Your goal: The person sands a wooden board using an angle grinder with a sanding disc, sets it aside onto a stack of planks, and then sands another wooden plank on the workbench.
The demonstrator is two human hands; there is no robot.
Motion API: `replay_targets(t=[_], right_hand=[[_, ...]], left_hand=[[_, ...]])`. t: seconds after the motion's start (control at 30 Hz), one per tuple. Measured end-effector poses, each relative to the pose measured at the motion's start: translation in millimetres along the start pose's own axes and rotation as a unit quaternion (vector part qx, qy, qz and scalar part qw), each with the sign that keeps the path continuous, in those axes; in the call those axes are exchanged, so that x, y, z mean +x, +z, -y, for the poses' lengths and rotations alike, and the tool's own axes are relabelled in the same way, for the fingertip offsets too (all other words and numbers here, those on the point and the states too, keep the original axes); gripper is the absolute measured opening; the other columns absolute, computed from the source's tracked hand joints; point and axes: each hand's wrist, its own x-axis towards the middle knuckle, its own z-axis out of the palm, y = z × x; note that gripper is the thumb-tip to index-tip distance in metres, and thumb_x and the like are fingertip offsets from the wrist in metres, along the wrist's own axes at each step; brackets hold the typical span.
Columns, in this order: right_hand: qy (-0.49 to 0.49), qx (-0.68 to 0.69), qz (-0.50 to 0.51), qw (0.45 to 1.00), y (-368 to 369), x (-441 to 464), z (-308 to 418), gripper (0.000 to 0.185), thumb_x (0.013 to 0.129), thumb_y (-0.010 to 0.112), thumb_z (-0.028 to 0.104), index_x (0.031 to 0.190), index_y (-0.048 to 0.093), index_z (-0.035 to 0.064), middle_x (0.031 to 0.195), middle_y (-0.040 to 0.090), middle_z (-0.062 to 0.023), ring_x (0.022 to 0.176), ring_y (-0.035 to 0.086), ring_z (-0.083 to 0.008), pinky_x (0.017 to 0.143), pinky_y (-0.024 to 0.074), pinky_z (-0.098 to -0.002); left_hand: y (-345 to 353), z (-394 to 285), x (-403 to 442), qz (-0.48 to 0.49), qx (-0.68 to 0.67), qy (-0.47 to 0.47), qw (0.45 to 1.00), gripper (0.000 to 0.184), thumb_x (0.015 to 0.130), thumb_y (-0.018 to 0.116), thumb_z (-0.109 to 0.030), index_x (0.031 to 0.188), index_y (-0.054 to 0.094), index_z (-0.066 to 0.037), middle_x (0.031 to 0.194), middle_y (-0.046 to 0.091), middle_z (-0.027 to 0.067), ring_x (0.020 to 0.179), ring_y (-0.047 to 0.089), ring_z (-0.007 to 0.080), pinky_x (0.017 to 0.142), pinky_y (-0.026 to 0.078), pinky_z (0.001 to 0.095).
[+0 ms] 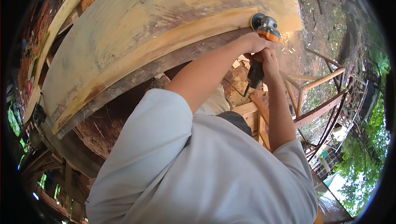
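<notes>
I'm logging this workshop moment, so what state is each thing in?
Power tool: held in both hands; whether it is running, cannot tell.
Disc: fitted, at one end of the board.
Left hand: closed on the tool near its head.
Right hand: closed on the tool's body.
Board: lying along the tabletop's edge, darkened in one patch.
Tabletop: blotchy.

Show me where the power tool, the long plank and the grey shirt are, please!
Power tool (269,28): head view, on its metal head, above the orange part.
Long plank (165,42): head view, on its upper face, about midway along.
Grey shirt (231,162): head view, on its body, between the sleeves.
</notes>
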Motion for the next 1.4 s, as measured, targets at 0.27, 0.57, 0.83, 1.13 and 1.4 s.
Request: replay_targets(t=[0.27,0.57,0.83,1.13,1.4], right_hand=[[-0.004,-0.118,0.056,0.991,93,-53,-61,0.029,0.101,0.057,0.028,0.111,0.062,0.0011,0.089,0.067,-0.0059,0.075,0.066,-0.0138,0.066,0.0540,-0.0294],[-0.005,-0.216,0.202,0.955,285,-130,-138,0.036,0.095,0.070,0.023,0.119,0.059,-0.0019,0.102,0.067,-0.0050,0.092,0.063,-0.0100,0.080,0.0546,-0.0279],[-0.058,-0.330,0.266,0.904,435,-202,-192,0.053,0.087,0.075,0.033,0.122,0.060,-0.0039,0.105,0.071,-0.0137,0.096,0.069,-0.0183,0.084,0.0561,-0.0352],[-0.090,-0.450,0.317,0.830,610,-245,-217,0.064,0.080,0.076,0.046,0.119,0.062,-0.0034,0.105,0.072,-0.0246,0.102,0.072,-0.0383,0.090,0.0554,-0.0434],[-0.088,-0.397,0.279,0.870,535,-200,-201,0.059,0.084,0.075,0.037,0.124,0.061,-0.0040,0.103,0.073,-0.0181,0.096,0.072,-0.0242,0.083,0.0571,-0.0364]], left_hand=[[-31,119,-103,-0.076,-0.099,0.107,0.986,0.056,0.084,0.080,-0.053,0.115,0.073,-0.008,0.103,0.073,0.0097,0.084,0.071,0.0217,0.061,0.059,0.0402],[-121,252,-304,-0.139,-0.293,0.209,0.923,0.035,0.092,0.077,-0.033,0.113,0.070,-0.007,0.096,0.071,0.0041,0.085,0.067,0.0121,0.072,0.056,0.0300],[-173,354,-449,-0.226,-0.373,0.173,0.883,0.043,0.090,0.079,-0.033,0.123,0.068,-0.007,0.106,0.071,0.0044,0.090,0.068,0.0128,0.080,0.055,0.0297],[-253,437,-566,-0.406,-0.397,0.212,0.795,0.042,0.092,0.075,-0.036,0.120,0.067,-0.007,0.100,0.072,0.0058,0.082,0.071,0.0140,0.070,0.059,0.0299],[-242,370,-522,-0.274,-0.393,0.133,0.868,0.038,0.094,0.072,-0.040,0.114,0.068,-0.008,0.097,0.070,0.0030,0.084,0.070,0.0138,0.069,0.059,0.0305]])
